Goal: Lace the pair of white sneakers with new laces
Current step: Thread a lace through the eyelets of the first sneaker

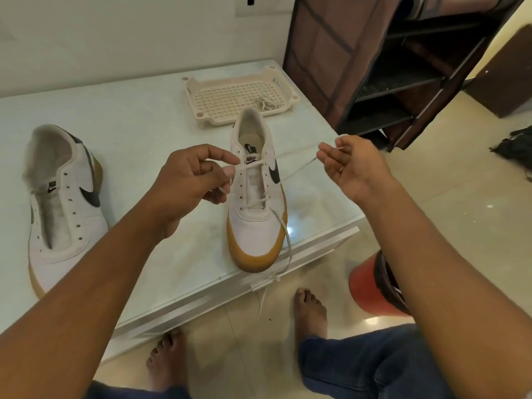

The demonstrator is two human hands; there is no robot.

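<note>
Where the lace (pixel 285 234) runs to the right hand (pixel 351 165) it is thin and blurred. That hand is palm up, its fingers curled round the strand. The left hand (pixel 190 180) pinches the lace between thumb and forefinger just beside the upper eyelets of the middle sneaker (pixel 256 226), hiding part of that shoe's left side.

The second sneaker (pixel 66 214) lies unlaced at the left, well apart. A perforated tray (pixel 239 96) sits just beyond the middle sneaker's heel and holds a coiled spare lace (pixel 266 103). A dark shelf rack (pixel 403 67) stands at the far right. A red stool (pixel 365 292) is partly hidden by the right forearm.

The middle sneaker's toe sits near the table (pixel 144 119) edge. One lace end hangs over that edge.
</note>
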